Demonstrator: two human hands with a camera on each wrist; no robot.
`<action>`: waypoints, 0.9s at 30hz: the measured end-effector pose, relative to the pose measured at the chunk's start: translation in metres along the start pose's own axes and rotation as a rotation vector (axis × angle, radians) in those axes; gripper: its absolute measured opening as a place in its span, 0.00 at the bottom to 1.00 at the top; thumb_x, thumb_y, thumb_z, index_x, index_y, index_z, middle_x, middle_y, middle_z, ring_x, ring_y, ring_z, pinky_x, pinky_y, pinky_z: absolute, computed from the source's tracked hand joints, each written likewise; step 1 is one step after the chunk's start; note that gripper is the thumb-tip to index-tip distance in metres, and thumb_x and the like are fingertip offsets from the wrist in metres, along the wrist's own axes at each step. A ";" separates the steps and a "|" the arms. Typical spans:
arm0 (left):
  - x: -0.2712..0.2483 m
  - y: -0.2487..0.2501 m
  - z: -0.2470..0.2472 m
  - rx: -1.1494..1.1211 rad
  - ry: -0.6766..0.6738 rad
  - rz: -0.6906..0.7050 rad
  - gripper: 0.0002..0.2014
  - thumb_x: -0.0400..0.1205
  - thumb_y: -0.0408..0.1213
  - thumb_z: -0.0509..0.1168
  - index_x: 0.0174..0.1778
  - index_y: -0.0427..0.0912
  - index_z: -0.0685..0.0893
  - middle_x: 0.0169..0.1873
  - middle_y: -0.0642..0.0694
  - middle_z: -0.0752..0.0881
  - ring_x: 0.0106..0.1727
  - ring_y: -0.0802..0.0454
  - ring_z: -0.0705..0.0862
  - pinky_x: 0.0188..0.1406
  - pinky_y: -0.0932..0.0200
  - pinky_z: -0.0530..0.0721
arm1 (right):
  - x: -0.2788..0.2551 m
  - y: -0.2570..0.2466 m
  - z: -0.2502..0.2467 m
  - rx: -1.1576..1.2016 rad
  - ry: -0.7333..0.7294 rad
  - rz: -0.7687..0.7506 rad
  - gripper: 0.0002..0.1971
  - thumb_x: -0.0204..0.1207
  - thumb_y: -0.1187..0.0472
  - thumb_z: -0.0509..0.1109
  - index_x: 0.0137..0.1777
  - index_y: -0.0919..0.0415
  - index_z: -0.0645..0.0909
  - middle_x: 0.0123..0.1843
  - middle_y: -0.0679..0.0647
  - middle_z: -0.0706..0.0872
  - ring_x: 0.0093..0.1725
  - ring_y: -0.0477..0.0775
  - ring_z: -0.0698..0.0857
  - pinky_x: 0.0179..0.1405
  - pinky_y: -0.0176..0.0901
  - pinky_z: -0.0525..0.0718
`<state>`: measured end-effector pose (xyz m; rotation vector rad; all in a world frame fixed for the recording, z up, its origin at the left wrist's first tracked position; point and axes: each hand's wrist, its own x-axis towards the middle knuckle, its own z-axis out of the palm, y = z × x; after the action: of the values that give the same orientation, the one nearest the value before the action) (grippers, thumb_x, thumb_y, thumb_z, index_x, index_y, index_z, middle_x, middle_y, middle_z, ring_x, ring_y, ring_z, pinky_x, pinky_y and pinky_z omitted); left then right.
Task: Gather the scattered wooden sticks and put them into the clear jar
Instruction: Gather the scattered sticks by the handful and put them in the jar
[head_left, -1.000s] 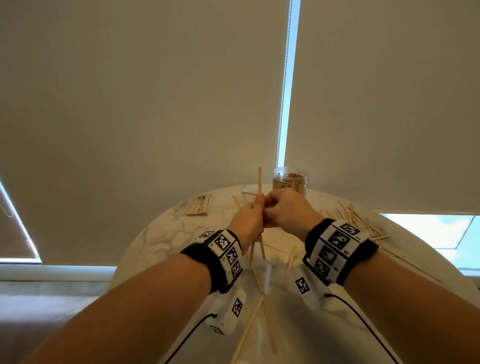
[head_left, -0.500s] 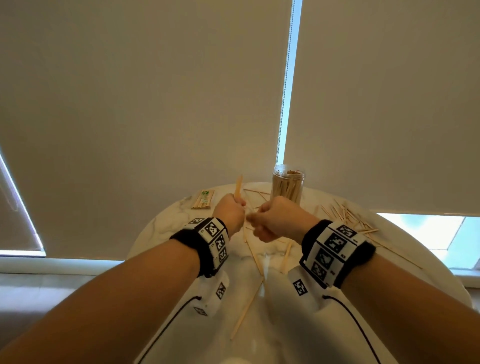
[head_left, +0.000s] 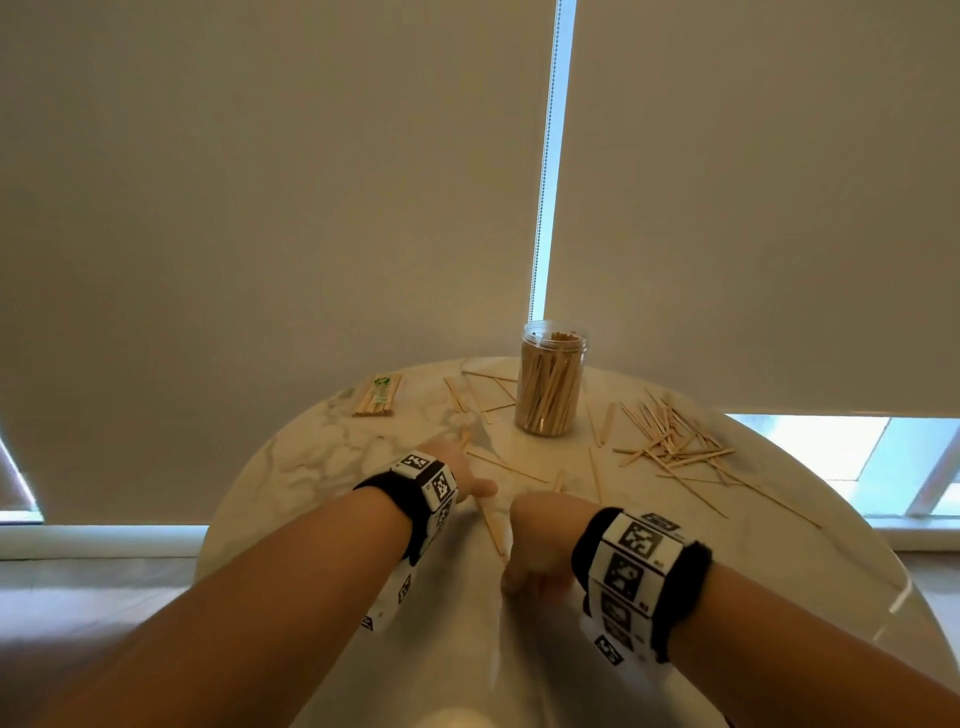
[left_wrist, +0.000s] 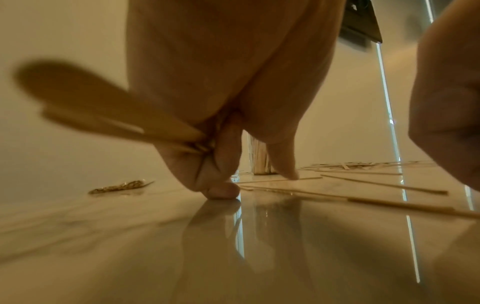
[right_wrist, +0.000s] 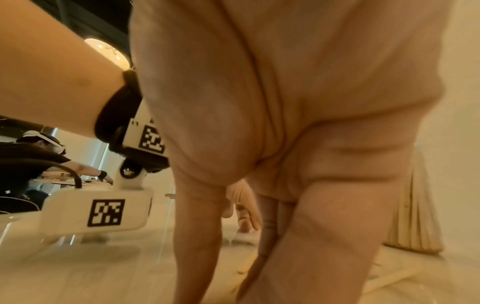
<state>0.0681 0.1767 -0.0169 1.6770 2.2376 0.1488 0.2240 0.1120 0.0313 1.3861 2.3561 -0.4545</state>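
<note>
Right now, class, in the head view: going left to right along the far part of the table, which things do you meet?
Packet of wrapped sticks → a few loose flat sticks → clear jar filled with sticks → big scattered pile of sticks.

One clear jar (head_left: 551, 384), one round table (head_left: 291, 467), one wrapped bundle (head_left: 378, 397), two hands, many loose sticks (head_left: 670, 436)

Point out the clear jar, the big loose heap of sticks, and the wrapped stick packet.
clear jar (head_left: 549, 389): head view, middle of its side wall.
heap of sticks (head_left: 670, 436): head view, centre of the pile.
stick packet (head_left: 378, 396): head view, middle of the packet.
</note>
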 end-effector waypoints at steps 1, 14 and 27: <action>0.000 0.004 -0.001 0.035 -0.017 -0.030 0.40 0.77 0.61 0.73 0.79 0.41 0.72 0.55 0.43 0.85 0.58 0.44 0.84 0.58 0.53 0.82 | 0.000 0.003 -0.002 0.019 -0.023 0.010 0.14 0.77 0.53 0.77 0.50 0.66 0.90 0.45 0.54 0.93 0.40 0.52 0.88 0.46 0.43 0.88; -0.018 0.001 -0.012 0.155 0.033 -0.012 0.20 0.89 0.41 0.60 0.76 0.40 0.75 0.70 0.39 0.82 0.69 0.41 0.82 0.64 0.53 0.81 | -0.006 0.023 0.016 -0.070 0.092 0.035 0.15 0.83 0.55 0.66 0.58 0.66 0.85 0.49 0.59 0.85 0.46 0.56 0.83 0.47 0.44 0.81; 0.030 0.018 -0.025 0.002 0.039 -0.006 0.18 0.91 0.33 0.50 0.69 0.28 0.80 0.67 0.33 0.83 0.68 0.37 0.83 0.61 0.52 0.80 | 0.034 0.094 -0.029 0.161 0.236 0.314 0.15 0.87 0.67 0.54 0.42 0.66 0.79 0.42 0.56 0.80 0.38 0.51 0.79 0.33 0.33 0.76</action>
<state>0.0690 0.2140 0.0058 1.6822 2.2716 0.1791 0.2873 0.1951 0.0324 1.9416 2.2559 -0.4166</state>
